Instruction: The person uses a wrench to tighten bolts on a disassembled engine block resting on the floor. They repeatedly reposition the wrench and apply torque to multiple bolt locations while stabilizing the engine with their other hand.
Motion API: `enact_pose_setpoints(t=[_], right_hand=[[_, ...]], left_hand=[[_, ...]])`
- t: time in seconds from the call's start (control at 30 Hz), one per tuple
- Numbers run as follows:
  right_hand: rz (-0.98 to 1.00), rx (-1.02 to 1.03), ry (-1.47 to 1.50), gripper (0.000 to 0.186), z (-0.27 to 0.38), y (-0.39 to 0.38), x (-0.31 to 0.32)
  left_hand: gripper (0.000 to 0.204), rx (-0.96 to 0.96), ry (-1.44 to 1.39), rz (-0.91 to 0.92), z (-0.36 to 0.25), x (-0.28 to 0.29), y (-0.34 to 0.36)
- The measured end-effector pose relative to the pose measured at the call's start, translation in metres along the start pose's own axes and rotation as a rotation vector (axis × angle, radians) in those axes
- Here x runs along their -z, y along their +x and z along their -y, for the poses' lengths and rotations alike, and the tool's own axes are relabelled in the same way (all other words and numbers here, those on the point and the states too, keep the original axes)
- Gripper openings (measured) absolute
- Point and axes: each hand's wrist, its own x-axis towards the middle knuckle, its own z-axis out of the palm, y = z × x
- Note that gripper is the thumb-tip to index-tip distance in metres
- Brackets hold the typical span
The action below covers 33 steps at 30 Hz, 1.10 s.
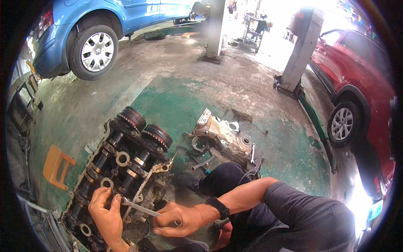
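My right hand (172, 219) is closed around a silver wrench (142, 208). Its ring end shows at the fist, and its other end reaches left over an engine's cylinder head (96, 168). My left hand (107, 216) rests on that dark, oily head, thumb and bent fingers apart, with no held object visible. The wrench's far end lies right beside the left thumb. Just beyond the left fingertips is a pale round ring (107, 183). Two toothed camshaft gears (157, 137) sit at the head's far end, and camshafts run along it.
To the right, a metal engine cover (226, 136) lies on the green floor with another wrench (252, 153) on it. An orange plastic piece (58, 167) lies at left. Beyond stand a blue car (142, 10), a red car (357, 63) and lift posts (301, 50).
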Motion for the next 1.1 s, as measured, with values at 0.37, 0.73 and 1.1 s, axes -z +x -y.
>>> enact_pose_setpoints(t=[0.37,0.73,1.1], right_hand=[[0.001,-0.013,0.010,0.031,0.0017,0.0002,-0.0010],[0.002,-0.005,-0.004,0.030,0.0053,0.0010,-0.0008],[-0.004,0.000,-0.007,0.030,0.0050,0.0008,-0.0017]], left_hand=[[0.026,-0.011,-0.008,-0.008,0.0029,-0.0012,-0.0002],[0.026,-0.016,-0.028,-0.011,0.0008,-0.0011,-0.0001],[0.025,-0.011,-0.045,-0.009,0.0010,-0.0015,-0.0009]])
